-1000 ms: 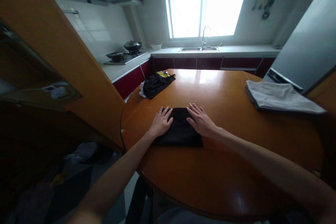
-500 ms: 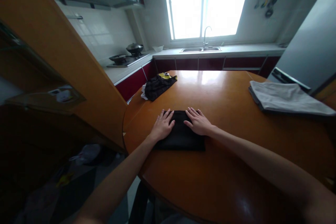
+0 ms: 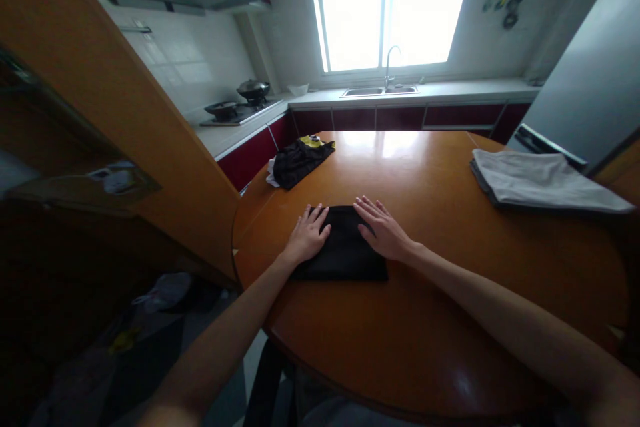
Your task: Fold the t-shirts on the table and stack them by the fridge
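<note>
A folded black cloth (image 3: 345, 250) lies flat near the front edge of the wooden table (image 3: 425, 333). My left hand (image 3: 307, 237) rests on its left side, fingers spread and palm down. Over the cloth's right edge is my right hand (image 3: 384, 232), its fingers extended and the thumb apart; whether the whole palm touches the cloth is hard to tell. Neither hand grips anything.
A crumpled black garment with yellow and white parts (image 3: 300, 161) lies at the table's far left. Folded grey cloth (image 3: 543, 180) sits at the right. Beyond are a counter with a sink (image 3: 380, 91) and a stove holding pans (image 3: 240, 112).
My right hand has shifted slightly to the right, and its fingers look closer together. My left hand stays on the cloth. The whole view has moved slightly.
</note>
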The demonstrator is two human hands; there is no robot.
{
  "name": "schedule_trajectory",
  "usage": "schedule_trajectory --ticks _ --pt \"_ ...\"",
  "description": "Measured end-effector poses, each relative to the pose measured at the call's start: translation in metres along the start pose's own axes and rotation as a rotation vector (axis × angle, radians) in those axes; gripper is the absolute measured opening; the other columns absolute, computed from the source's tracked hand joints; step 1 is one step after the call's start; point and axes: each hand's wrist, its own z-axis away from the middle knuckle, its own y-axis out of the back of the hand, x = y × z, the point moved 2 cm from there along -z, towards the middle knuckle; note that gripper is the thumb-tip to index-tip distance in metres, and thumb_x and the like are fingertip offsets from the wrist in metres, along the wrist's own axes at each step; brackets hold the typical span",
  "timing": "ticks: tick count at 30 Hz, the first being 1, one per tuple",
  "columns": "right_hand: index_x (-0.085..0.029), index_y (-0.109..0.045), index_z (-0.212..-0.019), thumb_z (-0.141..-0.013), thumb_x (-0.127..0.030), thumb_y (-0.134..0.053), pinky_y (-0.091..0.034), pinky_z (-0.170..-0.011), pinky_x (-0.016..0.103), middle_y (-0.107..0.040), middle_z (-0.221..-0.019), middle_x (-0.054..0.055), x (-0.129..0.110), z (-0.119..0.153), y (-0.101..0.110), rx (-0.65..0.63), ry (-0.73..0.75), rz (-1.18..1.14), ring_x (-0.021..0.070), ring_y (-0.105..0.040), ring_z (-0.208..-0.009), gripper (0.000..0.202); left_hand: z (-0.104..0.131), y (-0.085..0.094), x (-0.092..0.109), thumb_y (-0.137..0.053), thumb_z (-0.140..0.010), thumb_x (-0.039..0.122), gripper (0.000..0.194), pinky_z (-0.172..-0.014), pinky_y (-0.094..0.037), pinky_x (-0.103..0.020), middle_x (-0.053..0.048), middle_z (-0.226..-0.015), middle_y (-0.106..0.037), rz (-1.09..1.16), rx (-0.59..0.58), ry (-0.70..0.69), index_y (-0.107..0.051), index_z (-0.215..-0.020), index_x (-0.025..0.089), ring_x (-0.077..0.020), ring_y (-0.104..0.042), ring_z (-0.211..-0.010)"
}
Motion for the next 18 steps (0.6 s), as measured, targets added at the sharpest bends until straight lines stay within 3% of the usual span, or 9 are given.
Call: schedule_trajectory --ticks 3,7,12,18 --pt "-0.017 -0.039 -0.157 -0.1 -0.031 -0.044 -0.017 -0.126 0.05 -0.034 -0.163 0.011 -0.019 0.003 -0.008 -0.124 0.118 -0.041 0.0228 -0.021 -0.155 0.058 0.0 0.001 0.0 -0.038 -0.102 0.045 0.06 -0.124 -0.02 -0.054 -0.004 -0.167 -0.027 -0.005 0.004 -0.008 -0.036 -0.158 0.025 -0.0317 -0.011 -0.157" --pt "-0.016 -0.042 -0.155 -0.101 -0.034 -0.045 -0.02 -0.125 0.051 -0.035 -0.163 0.013 -0.016 0.003 -0.016 -0.225 0.067 -0.055 0.0242 -0.023 -0.154 0.057 0.0 -0.001 -0.001 -0.039 -0.102 0.045 0.061 -0.124 -0.02 -0.054 -0.005 -0.167 -0.028 -0.001 0.002 -0.005 -0.036 -0.158 0.023 -0.0324 -0.012 -0.156" --pt "-0.017 -0.044 -0.154 -0.102 -0.04 -0.043 -0.019 -0.126 0.05 -0.036 -0.162 0.012 -0.006 0.002 -0.019 -0.22 -0.006 -0.026 0.0236 -0.025 -0.154 0.057 -0.001 -0.001 -0.002 -0.039 -0.101 0.046 0.06 -0.124 -0.02 -0.053 -0.004 -0.167 -0.028 0.011 0.013 -0.008 -0.037 -0.158 0.026 -0.0319 -0.012 -0.157" --pt "-0.014 -0.042 -0.154 -0.103 -0.047 -0.039 -0.01 -0.125 0.056 -0.028 -0.165 0.015 0.013 0.002 -0.021 -0.147 -0.281 0.105 0.0278 -0.019 -0.155 0.061 -0.001 0.0 -0.001 -0.039 -0.101 0.046 0.06 -0.124 -0.02 -0.054 -0.004 -0.167 -0.028 0.024 0.006 0.0 -0.037 -0.157 0.026 -0.0318 -0.011 -0.157"
